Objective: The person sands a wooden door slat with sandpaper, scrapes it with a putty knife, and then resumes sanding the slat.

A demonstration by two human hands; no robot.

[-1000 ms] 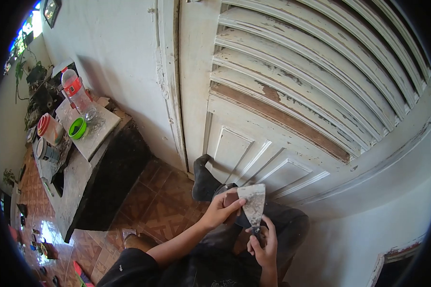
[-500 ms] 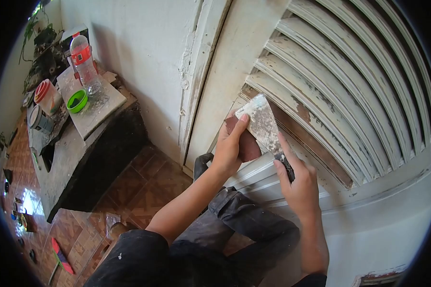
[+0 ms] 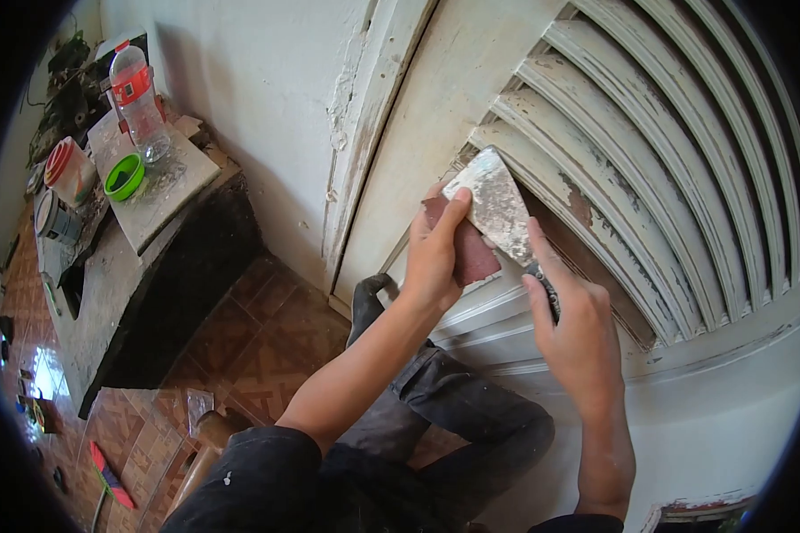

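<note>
My right hand (image 3: 578, 333) is wrapped round the dark handle of a putty knife (image 3: 500, 202), its index finger stretched along the blade's edge. The broad blade points up and is smeared with whitish residue. In my left hand (image 3: 437, 250) is a reddish-brown piece of sandpaper (image 3: 477, 259), partly behind the blade. My left thumb presses on the blade's left edge, and the other left fingers are mostly hidden behind the sheet. Both tools are in front of a louvered door (image 3: 587, 209) with worn, flaking whitish paint.
At the left, a dusty dark-sided table (image 3: 182, 293) carries a board with a plastic bottle (image 3: 138, 111) and a green bowl (image 3: 124, 178). A red-and-white tub (image 3: 69, 169) and a can (image 3: 55, 218) stand beside them. A pink-and-purple brush (image 3: 111, 475) lies on the tiled floor.
The view has shifted slightly. My hands, with the putty knife and sandpaper, sit a little higher and further right in it. The sandpaper now shows flatter, with a straighter lower edge.
</note>
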